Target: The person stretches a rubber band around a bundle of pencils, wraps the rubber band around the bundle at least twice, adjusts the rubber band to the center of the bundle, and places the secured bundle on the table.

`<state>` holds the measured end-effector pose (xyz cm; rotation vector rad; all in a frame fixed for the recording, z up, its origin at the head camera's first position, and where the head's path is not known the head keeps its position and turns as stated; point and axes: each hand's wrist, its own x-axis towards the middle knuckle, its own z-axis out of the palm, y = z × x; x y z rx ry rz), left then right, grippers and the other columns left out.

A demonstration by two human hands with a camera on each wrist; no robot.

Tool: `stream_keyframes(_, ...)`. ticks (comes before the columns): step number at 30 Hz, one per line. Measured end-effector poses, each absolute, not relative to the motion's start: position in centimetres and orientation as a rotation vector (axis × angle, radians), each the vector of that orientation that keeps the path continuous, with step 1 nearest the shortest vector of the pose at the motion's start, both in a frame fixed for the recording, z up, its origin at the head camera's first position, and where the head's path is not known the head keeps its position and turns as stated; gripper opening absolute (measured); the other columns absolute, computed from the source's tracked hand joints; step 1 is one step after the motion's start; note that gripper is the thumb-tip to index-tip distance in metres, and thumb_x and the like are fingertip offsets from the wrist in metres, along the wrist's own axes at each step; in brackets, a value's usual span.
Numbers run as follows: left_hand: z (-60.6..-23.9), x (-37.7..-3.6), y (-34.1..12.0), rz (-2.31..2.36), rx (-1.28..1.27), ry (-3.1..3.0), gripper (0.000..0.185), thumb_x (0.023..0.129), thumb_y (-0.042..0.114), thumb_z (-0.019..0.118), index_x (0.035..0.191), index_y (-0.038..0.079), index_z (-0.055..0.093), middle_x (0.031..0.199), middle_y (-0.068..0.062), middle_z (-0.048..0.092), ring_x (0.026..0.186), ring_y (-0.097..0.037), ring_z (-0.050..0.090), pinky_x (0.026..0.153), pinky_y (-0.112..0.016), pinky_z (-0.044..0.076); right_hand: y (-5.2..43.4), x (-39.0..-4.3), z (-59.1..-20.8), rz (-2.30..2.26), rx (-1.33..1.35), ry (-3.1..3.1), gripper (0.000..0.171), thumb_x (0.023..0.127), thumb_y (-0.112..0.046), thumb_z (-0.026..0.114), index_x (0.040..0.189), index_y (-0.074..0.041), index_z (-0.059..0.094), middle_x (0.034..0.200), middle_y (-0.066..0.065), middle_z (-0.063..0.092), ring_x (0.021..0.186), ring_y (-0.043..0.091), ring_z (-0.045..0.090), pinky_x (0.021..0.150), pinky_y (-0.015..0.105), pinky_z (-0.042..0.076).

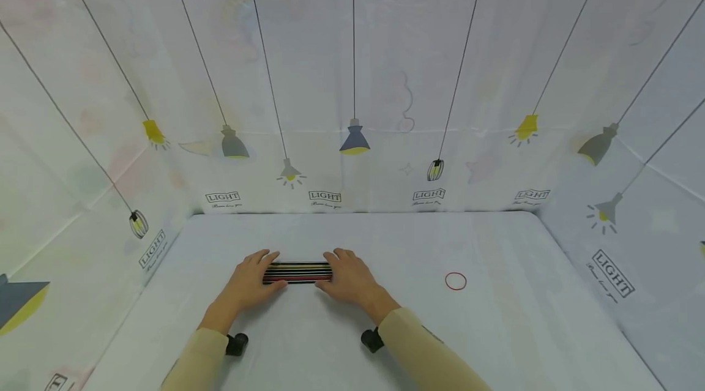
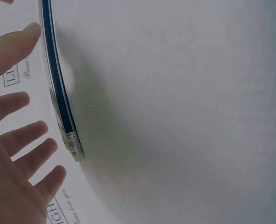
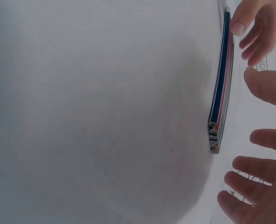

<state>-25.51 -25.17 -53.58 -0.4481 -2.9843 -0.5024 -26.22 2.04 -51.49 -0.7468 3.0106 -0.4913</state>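
Several pencils, mostly dark with a red and a yellowish one among them, lie side by side in a flat row on the white table. My left hand is at the row's left end and my right hand at its right end, thumbs on the near side and fingers on the far side. Both wrist views show the fingers extended and spread. Metal ferrules and eraser tips appear on the pencils in the left wrist view. Whether the fingertips touch the pencils is hard to tell.
To the right of the pencils a thin red ring, like a rubber band, lies on the table. White cloth walls printed with hanging lamps rise at the back and both sides. A small black camera sits at each wrist.
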Motion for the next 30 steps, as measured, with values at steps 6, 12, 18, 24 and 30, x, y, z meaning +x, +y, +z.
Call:
stream_keyframes(6,-53.8,-25.8,-25.3,-0.499,-0.436,-3.034,0.071,0.091,0.045,0.075,0.146,0.006,0.052,0.143,-0.022,0.051,0.130,-0.045,0.048,0.105,-0.063,0.037,1.2,-26.6,-52.0,-0.473,-0.777,2.949,0.068,0.094,-0.051,0.068,0.146,-0.011,0.052,0.146,0.009,0.052,0.135,0.028,0.047,0.108,0.045,0.041)
stream_keyframes(12,-54.2,-26.3,-25.3,-0.514,-0.421,-3.047,0.066,0.089,0.039,0.078,0.142,0.006,0.056,0.135,-0.017,0.057,0.122,-0.037,0.054,0.101,-0.056,0.043,0.5,-26.7,-52.4,-0.450,-0.805,2.907,0.068,0.095,-0.048,0.068,0.148,-0.010,0.050,0.145,0.009,0.053,0.134,0.027,0.047,0.107,0.043,0.042)
stream_keyframes(18,-54.0,-26.1,-25.2,-0.528,-0.415,-3.050,0.055,0.088,0.037,0.080,0.132,0.007,0.063,0.124,-0.012,0.059,0.113,-0.033,0.055,0.096,-0.051,0.046,0.0,-26.8,-53.1,-0.385,-0.834,2.930,0.064,0.095,-0.047,0.068,0.145,-0.010,0.053,0.132,0.006,0.057,0.123,0.024,0.050,0.099,0.039,0.045)
stream_keyframes(24,-53.7,-26.0,-25.1,-0.528,-0.424,-3.034,0.047,0.087,0.036,0.081,0.123,0.009,0.068,0.115,-0.007,0.060,0.105,-0.029,0.055,0.091,-0.050,0.048,-0.2,-26.7,-53.4,-0.301,-0.858,2.957,0.058,0.095,-0.048,0.068,0.139,-0.012,0.058,0.123,0.005,0.053,0.112,0.022,0.047,0.094,0.037,0.045)
stream_keyframes(30,-53.6,-26.0,-25.0,-0.482,-0.431,-3.034,0.038,0.087,0.036,0.081,0.115,0.013,0.070,0.107,-0.004,0.059,0.098,-0.025,0.053,0.087,-0.048,0.047,-0.2,-26.7,-53.2,-0.321,-0.869,2.985,0.049,0.094,-0.047,0.070,0.127,-0.011,0.062,0.108,0.002,0.051,0.098,0.018,0.043,0.085,0.035,0.045)
